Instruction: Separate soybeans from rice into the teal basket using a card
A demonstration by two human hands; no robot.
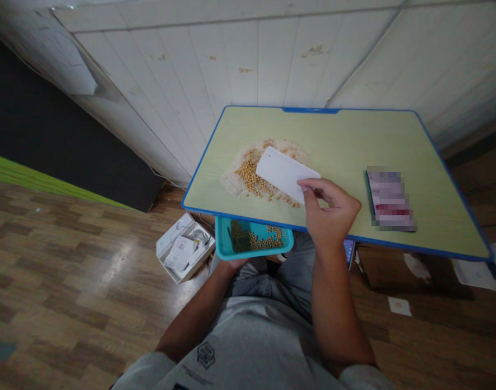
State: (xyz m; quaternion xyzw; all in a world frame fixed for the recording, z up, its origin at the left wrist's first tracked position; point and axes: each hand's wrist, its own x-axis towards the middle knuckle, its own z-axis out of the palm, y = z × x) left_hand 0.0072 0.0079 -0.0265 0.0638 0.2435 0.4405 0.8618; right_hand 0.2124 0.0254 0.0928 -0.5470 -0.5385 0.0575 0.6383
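Note:
In my right hand (332, 208), a flat white scraper (286, 172) with a small hole at one corner is pinched between thumb and fingers. It is tilted over a spread pile of yellow soybeans (250, 174) and pale rice-like grains (230, 183) on the table. My left hand (235, 264) supports a turquoise tray (255, 253) from below, just under the table's front edge; most of its fingers are hidden by the tray. Inside the tray lie small green beans (240, 238) on the left and soybeans (268, 240) on the right.
The pale green table (337, 146) has a blue rim and stands against a white panelled wall (232, 65). A phone (391, 200) lies at its right. On the floor are an open white box (185, 250) with papers and cables, and a brown carton (418, 271).

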